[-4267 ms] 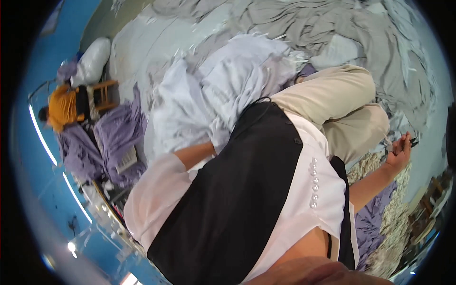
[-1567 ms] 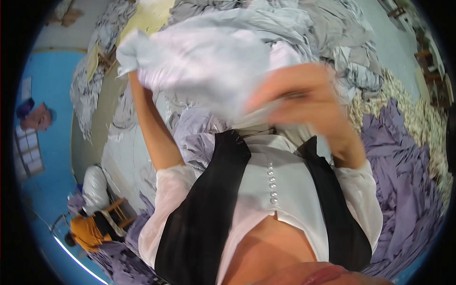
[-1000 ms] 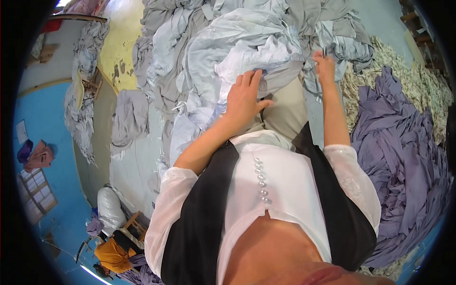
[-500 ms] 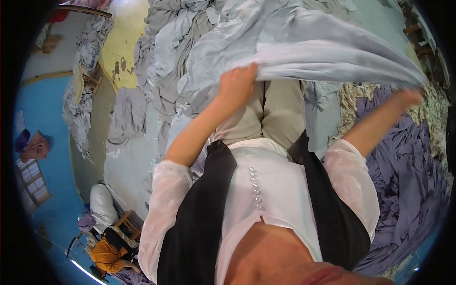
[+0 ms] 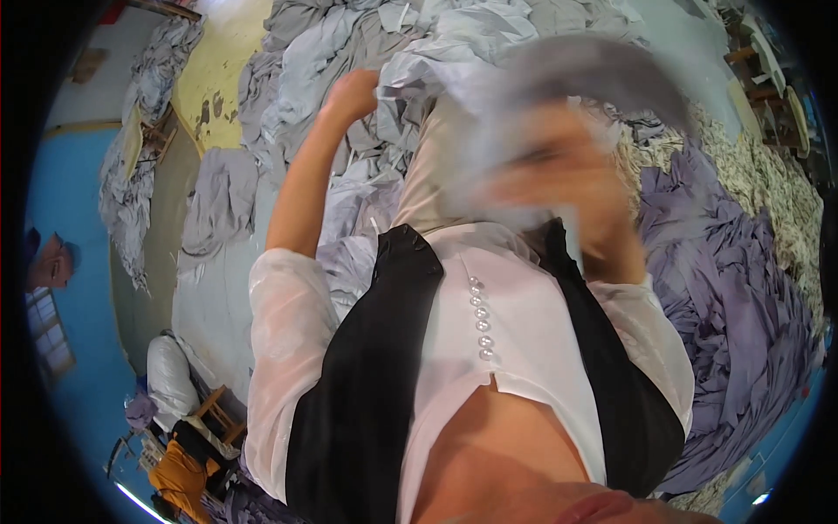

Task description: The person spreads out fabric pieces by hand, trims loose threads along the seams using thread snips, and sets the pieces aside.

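Note:
My left hand (image 5: 353,94) is closed on the edge of a pale grey cloth (image 5: 423,70), out in front of my body. The cloth runs from that hand across to the right, where it blurs into a grey sweep. My right hand (image 5: 554,153) is raised closer to the camera, in front of my right thigh. Motion smears its fingers, so their grip does not show. Blurred pale and darker grey cloth surrounds this hand. Beyond the held cloth lie heaps of grey and whitish fabric (image 5: 345,52).
A large purple-grey fabric pile (image 5: 724,323) lies at my right, beside patterned cream fabric (image 5: 777,201). Grey cloth (image 5: 218,205) rests on the floor at the left. A white sack (image 5: 172,375) and a person in orange (image 5: 179,479) are at lower left. Wooden furniture (image 5: 764,87) stands far right.
My right hand has swung inward and up toward the camera from the far right. My left hand has moved left and away. The cloth stretched between them has folded over into a blur.

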Available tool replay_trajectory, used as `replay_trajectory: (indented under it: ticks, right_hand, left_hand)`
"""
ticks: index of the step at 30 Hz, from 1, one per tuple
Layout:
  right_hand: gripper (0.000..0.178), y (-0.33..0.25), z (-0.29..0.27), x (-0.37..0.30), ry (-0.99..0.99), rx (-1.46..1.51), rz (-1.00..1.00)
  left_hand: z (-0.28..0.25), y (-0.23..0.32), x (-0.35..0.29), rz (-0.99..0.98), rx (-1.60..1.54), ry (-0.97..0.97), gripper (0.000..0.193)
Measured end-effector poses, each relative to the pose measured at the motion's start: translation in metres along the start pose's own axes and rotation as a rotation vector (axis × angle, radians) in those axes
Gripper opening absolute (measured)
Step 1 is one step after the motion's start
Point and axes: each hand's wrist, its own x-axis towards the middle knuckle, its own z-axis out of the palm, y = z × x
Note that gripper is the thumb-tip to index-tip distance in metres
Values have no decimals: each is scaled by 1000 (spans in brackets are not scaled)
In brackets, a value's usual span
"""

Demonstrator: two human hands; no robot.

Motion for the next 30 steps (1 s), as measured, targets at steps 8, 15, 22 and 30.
replay_trajectory:
  ticks: [8, 15, 22, 30]
  right_hand:
    - [23, 119, -61, 36, -420, -661, 201]
    - [22, 107, -271, 100, 397, -781, 177]
    - [50, 233, -395, 185, 277, -1139, 252]
    - [31, 206, -479, 160, -24, -1210, 412]
  left_hand:
    - [21, 44, -32, -199, -718, -57, 28]
    - [64, 56, -6, -504, -637, 94, 45]
    - [78, 39, 58, -598, -1105, -355, 41]
    - [34, -24, 56, -12, -574, -466, 26]
